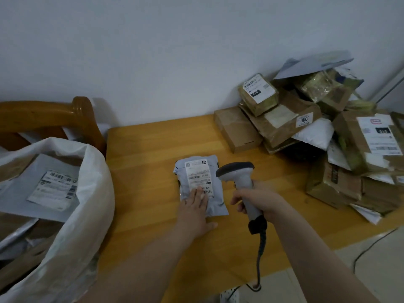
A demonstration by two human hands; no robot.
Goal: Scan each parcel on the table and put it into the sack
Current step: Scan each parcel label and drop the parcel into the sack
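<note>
The left hand (195, 209) lies flat with straight fingers on the near end of a grey mailer parcel (200, 184), pinning it to the table (150, 154). Just to its right, the right hand (258, 201) grips the handle of the scanner (237, 171), whose head leans toward the label (199, 178). A clean read likely needs the fingers kept off the lower barcode. The parcel's long axis runs away from the hands, tilted slightly left. The sack (91, 193) gapes well left of the left hand.
</note>
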